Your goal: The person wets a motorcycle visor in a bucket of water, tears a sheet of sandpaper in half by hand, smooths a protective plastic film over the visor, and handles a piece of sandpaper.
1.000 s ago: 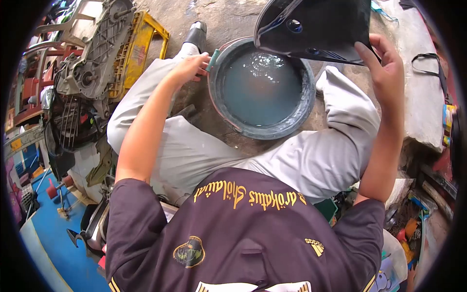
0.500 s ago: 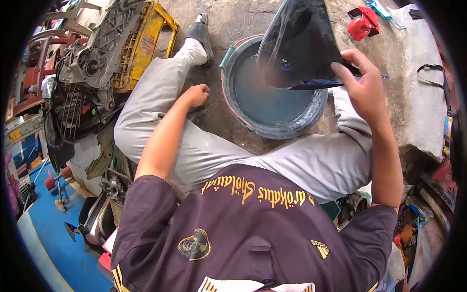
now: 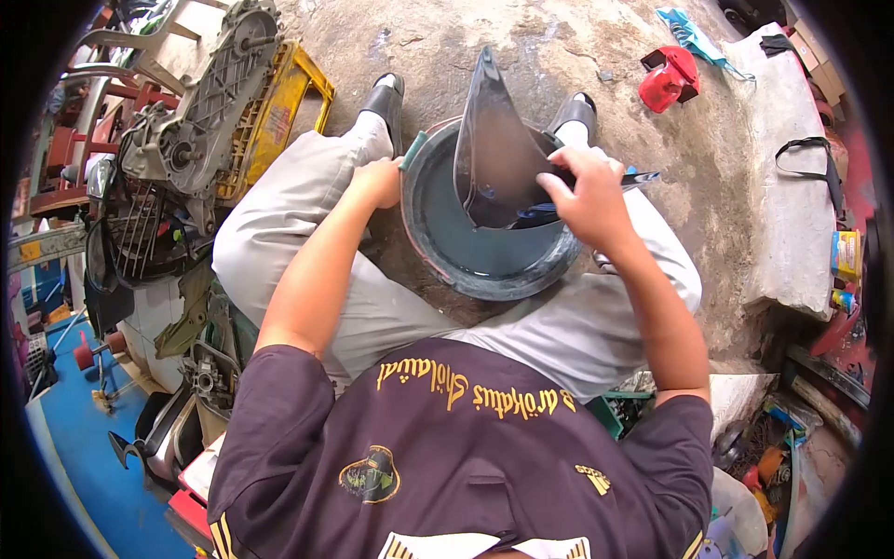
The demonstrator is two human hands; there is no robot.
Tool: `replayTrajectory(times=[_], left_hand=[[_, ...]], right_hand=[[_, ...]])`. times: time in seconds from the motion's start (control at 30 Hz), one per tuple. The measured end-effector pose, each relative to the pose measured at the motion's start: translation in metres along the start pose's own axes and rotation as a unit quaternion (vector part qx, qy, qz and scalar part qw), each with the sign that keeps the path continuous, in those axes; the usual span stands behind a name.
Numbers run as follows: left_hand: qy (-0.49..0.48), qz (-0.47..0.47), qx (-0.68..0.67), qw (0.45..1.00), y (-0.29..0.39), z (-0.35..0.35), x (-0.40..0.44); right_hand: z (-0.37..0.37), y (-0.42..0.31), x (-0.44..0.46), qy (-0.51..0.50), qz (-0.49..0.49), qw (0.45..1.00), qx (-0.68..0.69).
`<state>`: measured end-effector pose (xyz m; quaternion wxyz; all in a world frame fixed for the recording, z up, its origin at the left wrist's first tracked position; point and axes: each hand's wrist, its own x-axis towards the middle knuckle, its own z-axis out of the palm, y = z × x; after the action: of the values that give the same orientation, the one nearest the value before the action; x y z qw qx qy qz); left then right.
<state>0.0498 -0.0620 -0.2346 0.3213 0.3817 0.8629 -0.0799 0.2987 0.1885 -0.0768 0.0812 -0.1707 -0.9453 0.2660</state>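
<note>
A black bucket (image 3: 438, 247) of cloudy water stands on the floor between my legs. Over it, my right hand (image 3: 591, 191) pinches the edge of a glossy black curved panel (image 3: 494, 158), which looks like a motorcycle body panel. The panel is tilted, its narrow end pointing away from me and its lower corner close to the water. Blue marks show along its near edge. At the bucket's left rim, my left hand (image 3: 377, 182) is closed against the lower end of the green handle grip (image 3: 415, 149); its fingertips are partly hidden.
To the left stand a yellow crate (image 3: 284, 112) and a metal engine casing (image 3: 200, 121). A red plastic part (image 3: 669, 79) and a blue strap-like item (image 3: 694, 37) lie beyond the bucket on the right. A concrete ledge (image 3: 787, 214) runs along the right side.
The panel has come lower over the bucket and turned, with my right hand still holding it. My left hand has moved from beside my leg to the bucket's handle grip. The view has shifted.
</note>
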Motion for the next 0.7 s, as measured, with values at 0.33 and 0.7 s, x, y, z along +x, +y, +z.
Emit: replayTrajectory(times=[0.33,0.7], left_hand=[[-0.066,-0.091,0.142,0.984,0.027,-0.022,0.002],[0.025,-0.058,0.041,0.997,0.004,-0.005,-0.011]], right_hand=[[0.054,0.038,-0.008,-0.024,0.025,0.999,-0.006],[0.107,0.03,-0.014,-0.104,-0.131,0.972,-0.163]])
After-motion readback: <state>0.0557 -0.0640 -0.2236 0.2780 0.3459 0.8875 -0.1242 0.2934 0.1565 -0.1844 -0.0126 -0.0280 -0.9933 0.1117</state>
